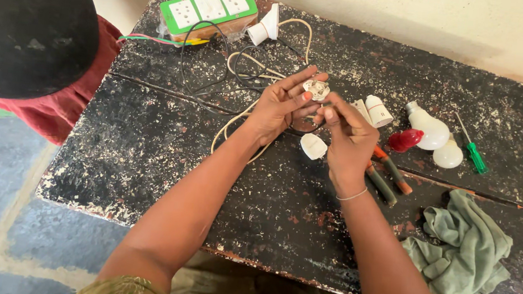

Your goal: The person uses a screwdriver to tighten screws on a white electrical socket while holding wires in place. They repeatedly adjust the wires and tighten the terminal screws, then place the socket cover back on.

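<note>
The left hand (pixel 278 107) pinches a small white round fitting (pixel 315 89) at its fingertips; the right hand (pixel 347 136), fingers curled, touches its underside, a white cap (pixel 313 146) lying just below.

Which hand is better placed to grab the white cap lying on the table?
Right hand: the white cap lies just beside it, and its fingers look free. Left hand holds the round plug part.

No packages, labels, signs or screens are visible.
</note>
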